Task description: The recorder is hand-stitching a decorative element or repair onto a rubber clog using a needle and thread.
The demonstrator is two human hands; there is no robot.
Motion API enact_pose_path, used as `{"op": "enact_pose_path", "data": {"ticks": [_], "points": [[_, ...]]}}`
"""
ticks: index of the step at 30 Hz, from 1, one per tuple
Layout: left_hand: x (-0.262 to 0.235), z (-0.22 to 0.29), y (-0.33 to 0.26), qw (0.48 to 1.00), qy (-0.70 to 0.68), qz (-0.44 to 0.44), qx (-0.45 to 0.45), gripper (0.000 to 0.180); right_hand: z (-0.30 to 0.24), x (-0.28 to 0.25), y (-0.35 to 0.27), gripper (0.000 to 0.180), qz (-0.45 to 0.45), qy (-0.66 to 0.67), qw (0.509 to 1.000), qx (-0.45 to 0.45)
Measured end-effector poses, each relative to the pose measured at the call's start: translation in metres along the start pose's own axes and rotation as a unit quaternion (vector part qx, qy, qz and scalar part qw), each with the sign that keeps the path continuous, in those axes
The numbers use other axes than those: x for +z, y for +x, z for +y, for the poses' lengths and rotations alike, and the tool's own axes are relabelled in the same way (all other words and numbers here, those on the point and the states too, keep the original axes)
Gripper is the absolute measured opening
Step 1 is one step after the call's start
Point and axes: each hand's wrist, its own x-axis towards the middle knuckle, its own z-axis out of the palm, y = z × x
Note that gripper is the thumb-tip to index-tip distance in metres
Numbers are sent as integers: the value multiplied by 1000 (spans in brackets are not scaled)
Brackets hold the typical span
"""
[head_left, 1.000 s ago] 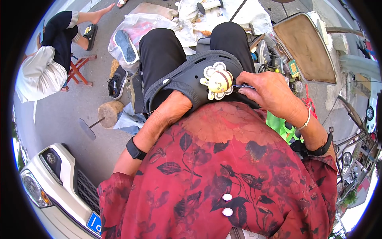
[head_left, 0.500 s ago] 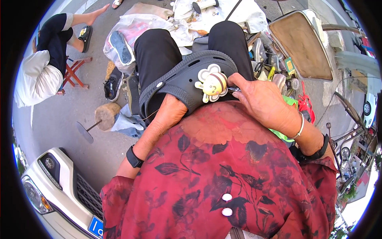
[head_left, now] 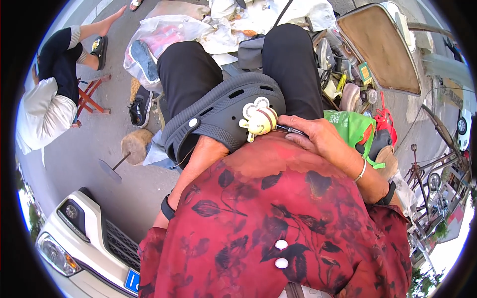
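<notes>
A dark grey foam clog (head_left: 218, 110) lies tilted across my lap, with a yellow and white bee charm (head_left: 262, 121) on its toe. My left hand (head_left: 210, 148) reaches into the clog's opening, its fingers hidden inside. At the charm's right edge, my right hand (head_left: 316, 135) closes round a thin awl (head_left: 292, 130) with a dark handle. The awl's metal shank points left, and its tip is hidden by the charm. By the heel strap, a fine thread (head_left: 185, 160) runs out beside my left wrist.
Tools and shoes crowd the ground to the right, near a brown-lined tray (head_left: 380, 49) and a green bag (head_left: 348, 126). Plastic sheets (head_left: 174, 30) lie ahead. A person (head_left: 59, 84) sits at left by a red folding stool (head_left: 92, 97); a white vehicle (head_left: 82, 238) stands behind.
My right hand has drawn slightly down, and more of the awl shows. The clog and charm have tipped and shifted a little to the left. My left hand stays inside the clog.
</notes>
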Motion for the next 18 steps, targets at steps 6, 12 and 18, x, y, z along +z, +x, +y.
{"op": "enact_pose_path", "data": {"ticks": [6, 12, 18], "points": [[-5, 7, 11, 999, -21, -9, -49, 42, 1, -17, -2, 41, -89, 56, 993, 61], [-8, 16, 20, 995, -49, -6, -86, 42, 19, -22, 0, 47, -135, 212, 968, 8], [-3, 25, 23, 990, -75, -3, -120, 42, -10, -21, 13, 29, -127, 23, 981, 146]]}}
